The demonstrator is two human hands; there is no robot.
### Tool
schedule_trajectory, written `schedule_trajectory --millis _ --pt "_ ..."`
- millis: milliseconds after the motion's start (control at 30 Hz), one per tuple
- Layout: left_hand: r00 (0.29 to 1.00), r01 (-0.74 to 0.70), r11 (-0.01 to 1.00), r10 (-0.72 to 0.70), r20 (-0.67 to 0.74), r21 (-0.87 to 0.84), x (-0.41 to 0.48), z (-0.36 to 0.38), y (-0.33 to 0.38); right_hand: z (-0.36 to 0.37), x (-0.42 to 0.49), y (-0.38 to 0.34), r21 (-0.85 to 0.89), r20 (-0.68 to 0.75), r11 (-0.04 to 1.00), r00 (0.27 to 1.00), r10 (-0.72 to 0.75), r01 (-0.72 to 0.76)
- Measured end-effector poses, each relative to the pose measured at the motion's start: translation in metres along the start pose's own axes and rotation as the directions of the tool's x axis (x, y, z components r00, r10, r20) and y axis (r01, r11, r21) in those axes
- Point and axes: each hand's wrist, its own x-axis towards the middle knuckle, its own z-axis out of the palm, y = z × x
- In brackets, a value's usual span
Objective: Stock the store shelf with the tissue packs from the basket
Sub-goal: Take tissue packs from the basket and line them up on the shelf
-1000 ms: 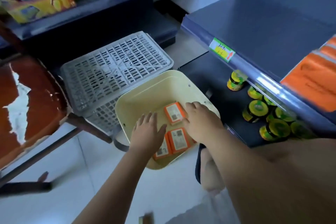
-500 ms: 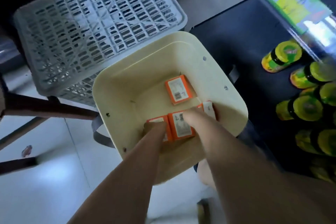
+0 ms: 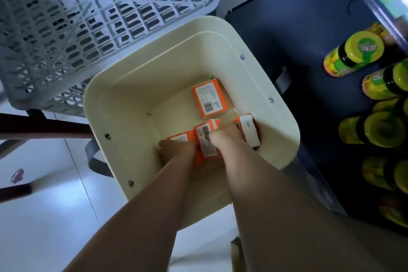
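Both hands down in cream basket (image 3: 114,104). Left hand (image 3: 176,150) touches a tissue pack (image 3: 177,139). Right hand (image 3: 225,137) sits between middle pack (image 3: 206,146) and tilted pack (image 3: 248,133) on its outer side. Grips blurred, cannot tell. Fourth pack (image 3: 208,100) lies flat just beyond the fingers. Jars (image 3: 353,55) well right of right hand.

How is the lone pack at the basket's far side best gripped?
From above, pinch the pack across its long edges: it lies flat, label up, apart from the other packs, and the basket walls bar a sideways reach.
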Motion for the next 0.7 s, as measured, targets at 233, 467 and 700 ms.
schedule_trajectory --millis 233,467,700 --pt "0.995 -0.066 0.892 0.094 0.041 -0.447 -0.018 -0.036 0.023 -0.041 -0.029 -0.018 0.239 -0.083 0.892 0.923 -0.375 0.384" --pt "0.800 0.098 0.562 0.447 0.401 -0.821 -0.090 -0.109 0.030 -0.083 -0.082 -0.034 0.564 0.037 0.759 0.908 -0.417 0.326" --pt "0.606 0.174 0.405 0.674 0.422 -0.898 -0.162 -0.161 0.041 -0.145 -0.169 -0.034 0.827 -0.152 0.376 0.810 -0.566 0.417"
